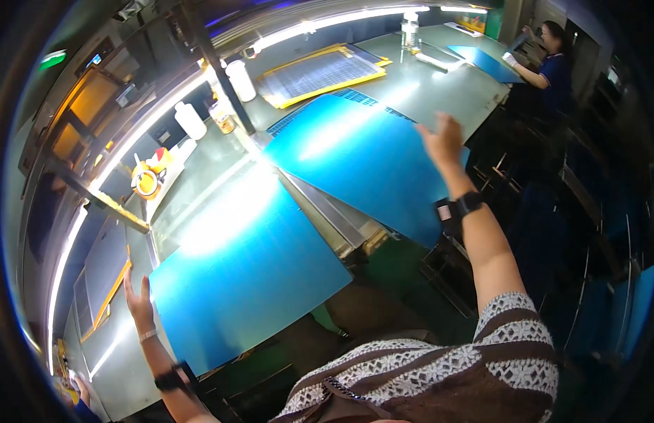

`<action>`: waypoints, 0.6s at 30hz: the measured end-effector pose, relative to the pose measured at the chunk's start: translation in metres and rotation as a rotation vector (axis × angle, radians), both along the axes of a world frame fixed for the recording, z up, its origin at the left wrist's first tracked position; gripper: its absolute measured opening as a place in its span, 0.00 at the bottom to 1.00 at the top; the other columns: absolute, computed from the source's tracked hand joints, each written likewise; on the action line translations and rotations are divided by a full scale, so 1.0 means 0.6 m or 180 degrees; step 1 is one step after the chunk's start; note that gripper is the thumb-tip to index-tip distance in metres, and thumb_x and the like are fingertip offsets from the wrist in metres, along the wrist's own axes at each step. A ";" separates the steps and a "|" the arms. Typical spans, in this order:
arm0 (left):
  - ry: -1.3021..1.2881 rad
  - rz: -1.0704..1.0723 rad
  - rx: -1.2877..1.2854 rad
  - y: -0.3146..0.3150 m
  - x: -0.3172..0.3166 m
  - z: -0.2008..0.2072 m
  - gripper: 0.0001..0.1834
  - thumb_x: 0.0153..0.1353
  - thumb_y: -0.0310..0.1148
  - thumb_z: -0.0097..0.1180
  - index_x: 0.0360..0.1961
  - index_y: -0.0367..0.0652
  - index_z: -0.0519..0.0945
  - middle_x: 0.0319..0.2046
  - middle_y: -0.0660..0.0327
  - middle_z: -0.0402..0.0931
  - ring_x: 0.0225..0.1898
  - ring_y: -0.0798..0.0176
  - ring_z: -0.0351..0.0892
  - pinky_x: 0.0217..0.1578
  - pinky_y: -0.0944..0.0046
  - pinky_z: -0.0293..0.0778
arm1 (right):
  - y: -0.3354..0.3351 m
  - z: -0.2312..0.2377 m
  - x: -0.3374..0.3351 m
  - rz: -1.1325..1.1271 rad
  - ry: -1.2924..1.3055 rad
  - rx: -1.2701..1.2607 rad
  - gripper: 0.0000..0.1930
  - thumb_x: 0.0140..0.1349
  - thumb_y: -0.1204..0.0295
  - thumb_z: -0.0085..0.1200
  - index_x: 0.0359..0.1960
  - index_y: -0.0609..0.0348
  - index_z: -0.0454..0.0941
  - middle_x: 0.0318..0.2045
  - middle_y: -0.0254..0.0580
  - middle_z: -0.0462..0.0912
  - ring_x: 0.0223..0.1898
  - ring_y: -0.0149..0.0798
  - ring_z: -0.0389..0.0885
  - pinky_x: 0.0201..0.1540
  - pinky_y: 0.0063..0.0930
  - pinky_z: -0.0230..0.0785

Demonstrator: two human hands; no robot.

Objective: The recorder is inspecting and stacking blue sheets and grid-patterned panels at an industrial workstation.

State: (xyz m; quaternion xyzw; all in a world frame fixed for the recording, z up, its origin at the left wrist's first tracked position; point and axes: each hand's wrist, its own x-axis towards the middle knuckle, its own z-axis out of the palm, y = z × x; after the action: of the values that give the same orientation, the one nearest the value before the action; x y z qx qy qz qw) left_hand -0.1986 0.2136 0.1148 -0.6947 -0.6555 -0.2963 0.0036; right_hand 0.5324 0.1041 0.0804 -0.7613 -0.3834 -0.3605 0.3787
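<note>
A large glossy blue sheet point(249, 282) lies at the front of the table, its near edge jutting past the table's edge. My left hand point(138, 307) is beside its left edge with the fingers stretched out; whether it touches the sheet is hard to tell. To the right, a second blue sheet point(362, 151) lies at an angle, with one corner past the table's edge. Over its right side is my right hand point(443, 144), slightly blurred, thumb apart from the fingers and nothing visible in it. A blue grid-patterned panel point(355, 97) shows partly from under this second sheet.
Yellow-edged mesh panels point(323, 74) lie farther back. White bottles point(190, 120) and an orange tape roll point(146, 185) stand along the back left. A metal post point(228, 77) rises near the sheets. At the far right, a co-worker point(552, 70) handles another blue sheet point(485, 63).
</note>
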 end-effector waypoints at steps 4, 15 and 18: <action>-0.1229 -0.0925 -0.0497 -0.127 0.149 0.035 0.29 0.60 0.41 0.56 0.61 0.41 0.66 0.61 0.51 0.63 0.63 0.53 0.61 0.60 0.52 0.60 | -0.136 -0.062 0.125 -0.0562 0.2428 -0.1070 0.26 0.52 0.50 0.61 0.33 0.66 0.75 0.27 0.47 0.78 0.28 0.47 0.79 0.30 0.42 0.72; -0.1659 -0.2464 -0.1060 -0.223 0.413 0.044 0.17 0.57 0.30 0.59 0.49 0.40 0.77 0.55 0.55 0.72 0.54 0.57 0.73 0.52 0.59 0.70 | -0.215 -0.077 0.061 0.2236 0.5045 0.1676 0.16 0.57 0.69 0.57 0.43 0.68 0.76 0.41 0.44 0.79 0.39 0.38 0.78 0.44 0.27 0.71; -0.1909 -0.3017 -0.1797 -0.221 0.452 0.055 0.14 0.59 0.30 0.58 0.47 0.40 0.78 0.48 0.56 0.77 0.50 0.62 0.75 0.49 0.62 0.72 | -0.239 -0.034 0.037 0.2742 0.5551 0.1832 0.16 0.57 0.72 0.55 0.46 0.70 0.74 0.43 0.46 0.77 0.43 0.40 0.77 0.48 0.30 0.70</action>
State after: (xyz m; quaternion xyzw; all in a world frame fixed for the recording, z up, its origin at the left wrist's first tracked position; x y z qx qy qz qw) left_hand 0.0727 0.0808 0.1480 -0.7706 -0.3017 -0.2632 -0.4959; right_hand 0.5547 -0.0395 0.0600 -0.4359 -0.1138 0.4095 0.7934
